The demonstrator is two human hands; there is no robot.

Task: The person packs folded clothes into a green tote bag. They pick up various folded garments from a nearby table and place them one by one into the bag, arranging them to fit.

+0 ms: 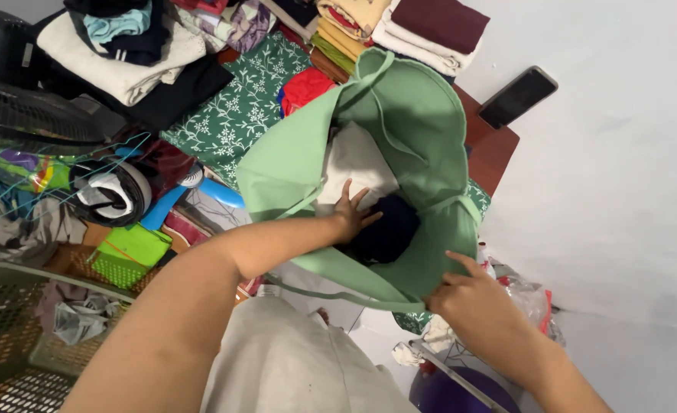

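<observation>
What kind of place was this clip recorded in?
Probably a home room used for sorting laundry. Folded clothes are stacked on a table with a green floral cloth, a plastic laundry basket stands on the left, and both hands work at a green fabric bag holding clothes.

A: Matt green cloth on that bag (pixel 422 130), soft and faintly fuzzy, with the left hand (pixel 351 214) down on smooth white fabric (pixel 357 164) and a dark, dull knit bundle (pixel 388 229).

B: Right hand (pixel 476 302) pinching the cloth rim. Behind, a glossy black phone (pixel 518 96) on polished reddish wood (pixel 495 149); the perforated basket (pixel 9 329) is matt plastic.
</observation>
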